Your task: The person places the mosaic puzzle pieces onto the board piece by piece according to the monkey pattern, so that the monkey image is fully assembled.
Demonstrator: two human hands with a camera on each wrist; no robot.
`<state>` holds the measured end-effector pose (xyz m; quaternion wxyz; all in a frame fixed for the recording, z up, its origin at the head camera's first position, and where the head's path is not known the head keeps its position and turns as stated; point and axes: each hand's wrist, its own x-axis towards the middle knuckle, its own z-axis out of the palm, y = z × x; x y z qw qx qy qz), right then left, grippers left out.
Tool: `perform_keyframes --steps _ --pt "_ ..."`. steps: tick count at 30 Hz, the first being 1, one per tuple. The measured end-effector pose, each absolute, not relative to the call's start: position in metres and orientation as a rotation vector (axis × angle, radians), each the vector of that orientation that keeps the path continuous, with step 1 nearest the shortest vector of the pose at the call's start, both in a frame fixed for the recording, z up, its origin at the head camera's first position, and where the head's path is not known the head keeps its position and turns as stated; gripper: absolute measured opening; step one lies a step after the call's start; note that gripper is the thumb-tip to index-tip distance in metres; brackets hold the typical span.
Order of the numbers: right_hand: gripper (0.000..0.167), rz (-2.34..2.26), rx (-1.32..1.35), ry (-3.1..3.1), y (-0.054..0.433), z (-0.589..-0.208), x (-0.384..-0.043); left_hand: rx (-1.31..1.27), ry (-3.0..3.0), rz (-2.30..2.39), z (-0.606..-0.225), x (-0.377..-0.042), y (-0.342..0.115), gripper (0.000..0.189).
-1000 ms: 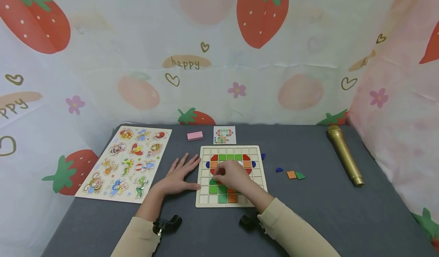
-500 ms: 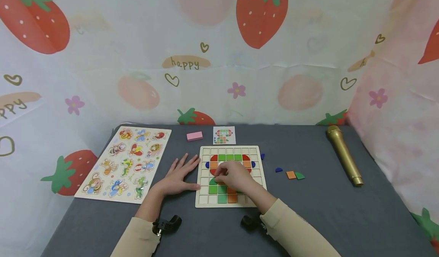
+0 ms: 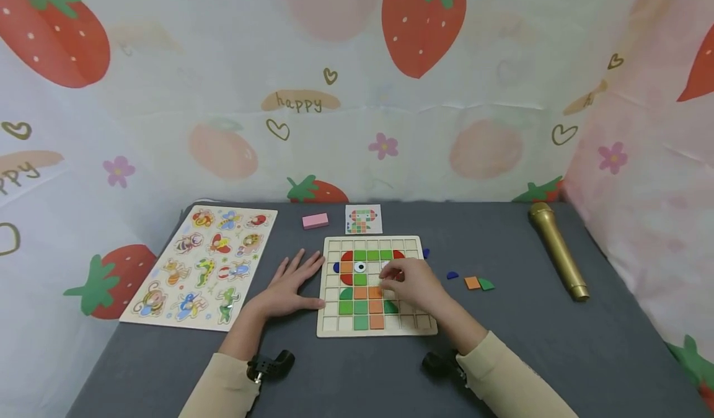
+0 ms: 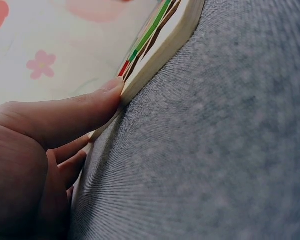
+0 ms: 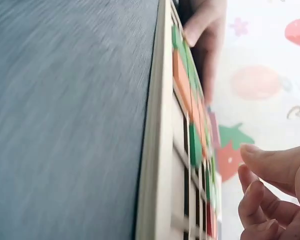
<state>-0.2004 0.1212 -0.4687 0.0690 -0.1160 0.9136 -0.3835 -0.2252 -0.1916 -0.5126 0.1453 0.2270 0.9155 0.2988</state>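
A wooden grid board (image 3: 330, 323) lies flat on the dark cloth, with green, orange and red tiles in many of its cells. Near its left side sit a green quarter-round tile (image 3: 346, 294) and an eye tile (image 3: 360, 268). My left hand (image 3: 284, 288) is spread on the cloth, its thumb (image 4: 97, 105) against the board's left edge. Over the right part of the board hovers my right hand (image 3: 415, 284), fingers loosely bent. In the right wrist view its thumb (image 5: 270, 162) stands apart from the fingers, with nothing between them. It hides several cells beneath.
Right of the board lie a blue half-round piece (image 3: 452, 275), an orange square (image 3: 471, 283) and a green quarter-round piece (image 3: 486, 284). Behind it are a pattern card (image 3: 357, 212) and a pink block (image 3: 315, 221). An insect puzzle board (image 3: 189, 281) lies left, a gold microphone (image 3: 559, 250) right.
My right hand has moved right from the left-middle cells, uncovering the eye tile and the green quarter-round tile in the grid. My left hand has stayed in place.
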Motion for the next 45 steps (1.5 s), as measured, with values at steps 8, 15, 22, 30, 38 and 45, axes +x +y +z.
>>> perform_keyframes --steps 8,15,22,30,38,45 --pt "0.008 -1.182 -0.258 2.796 0.165 -0.469 -0.196 0.658 2.63 0.855 -0.508 -0.225 -0.191 0.099" --pt "0.016 -1.183 -0.212 2.847 0.195 -0.47 -0.194 0.66 2.629 0.868 -0.508 -0.224 -0.19 0.098" --pt "0.02 -1.111 -0.193 2.916 0.221 -0.467 -0.192 0.66 2.635 0.863 -0.508 -0.224 -0.19 0.098" --pt "0.025 -1.078 -0.173 2.893 0.252 -0.466 -0.187 0.646 2.635 0.856 -0.51 -0.224 -0.19 0.1" --pt "0.029 -0.989 -0.181 2.908 0.275 -0.472 -0.185 0.647 2.637 0.866 -0.51 -0.224 -0.19 0.099" --pt "0.032 -0.864 -0.207 2.941 0.279 -0.476 -0.187 0.644 2.638 0.866 -0.511 -0.225 -0.19 0.099"
